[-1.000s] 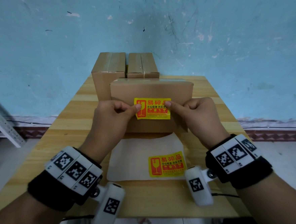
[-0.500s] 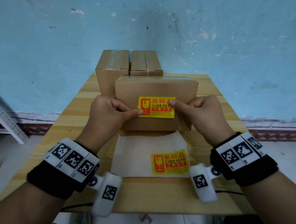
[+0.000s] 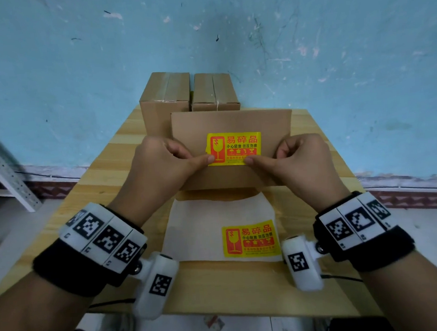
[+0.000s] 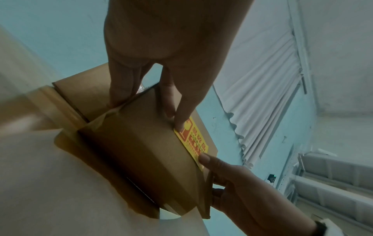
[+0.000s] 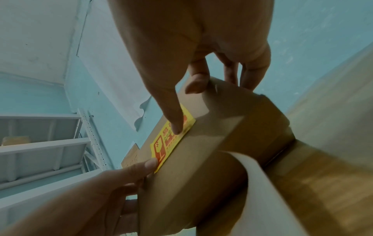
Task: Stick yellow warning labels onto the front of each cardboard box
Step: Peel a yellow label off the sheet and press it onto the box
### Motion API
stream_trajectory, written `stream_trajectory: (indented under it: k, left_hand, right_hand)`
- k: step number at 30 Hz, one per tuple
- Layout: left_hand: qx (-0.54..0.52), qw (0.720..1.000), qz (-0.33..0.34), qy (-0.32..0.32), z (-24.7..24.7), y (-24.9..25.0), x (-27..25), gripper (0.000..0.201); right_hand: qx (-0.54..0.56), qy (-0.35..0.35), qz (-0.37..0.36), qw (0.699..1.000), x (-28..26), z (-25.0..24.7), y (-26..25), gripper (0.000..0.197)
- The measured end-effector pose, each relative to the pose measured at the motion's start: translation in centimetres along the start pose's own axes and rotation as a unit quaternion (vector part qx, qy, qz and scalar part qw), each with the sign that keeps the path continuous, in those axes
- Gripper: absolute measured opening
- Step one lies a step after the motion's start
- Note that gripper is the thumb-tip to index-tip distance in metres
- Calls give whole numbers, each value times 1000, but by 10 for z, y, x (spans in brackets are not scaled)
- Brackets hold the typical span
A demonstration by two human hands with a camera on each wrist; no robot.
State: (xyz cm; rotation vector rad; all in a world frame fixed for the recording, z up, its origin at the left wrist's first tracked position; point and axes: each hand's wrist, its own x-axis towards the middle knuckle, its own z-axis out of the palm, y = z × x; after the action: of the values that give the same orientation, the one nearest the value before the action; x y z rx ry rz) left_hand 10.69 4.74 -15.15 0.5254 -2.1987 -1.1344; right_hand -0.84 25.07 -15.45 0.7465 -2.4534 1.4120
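A brown cardboard box (image 3: 230, 123) stands in the middle of the wooden table (image 3: 104, 173), tipped so its front faces me. A yellow warning label (image 3: 234, 146) lies on that front. My left hand (image 3: 165, 166) grips the box's left side, thumb pressing the label's lower left corner. My right hand (image 3: 302, 159) grips the right side, thumb on the label's lower edge. The left wrist view shows the box (image 4: 137, 143), the label (image 4: 193, 142) and both thumbs on it. The right wrist view shows the same label (image 5: 171, 138) from the other side.
A white backing sheet (image 3: 191, 234) lies in front of the box with another yellow label (image 3: 251, 240) on it. Two more cardboard boxes (image 3: 166, 96) (image 3: 215, 93) stand behind, against the blue wall. A metal shelf frame (image 3: 3, 170) stands left of the table.
The box has tipped back so its front faces me more. Both thumbs have slid from the label's upper corners down to its lower edge.
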Motion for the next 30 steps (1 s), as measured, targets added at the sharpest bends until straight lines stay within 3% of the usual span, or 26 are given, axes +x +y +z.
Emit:
stream_trajectory:
  k: [8,11,14,21,26,30]
  left_hand:
    - [3,998,-8,-56,-8,3,0,29]
    - [18,1000,-14,-17,-3,6,-2,43]
    - [110,994,-13,18,-5,12,-1,69]
    - [62,997,-44,9,-16,11,6,68]
    - [45,998,-19,-31,-21,8,9,70]
    - [10,1000,1,-27,-14,9,3,71]
  right_hand:
    - [22,-39,-4,999,-1,-7,-1,53]
    - [9,-45,-18,999,-2,-5,-2,52]
    - [-1,-41,-21,999,-4,-2,-6,52]
    - [20,-53,-3,998,-7,-3,-11,54]
    - [63,3,38,997,-9,-3,-15,76]
    - [14,77,69,995,-4,-1,-20,75]
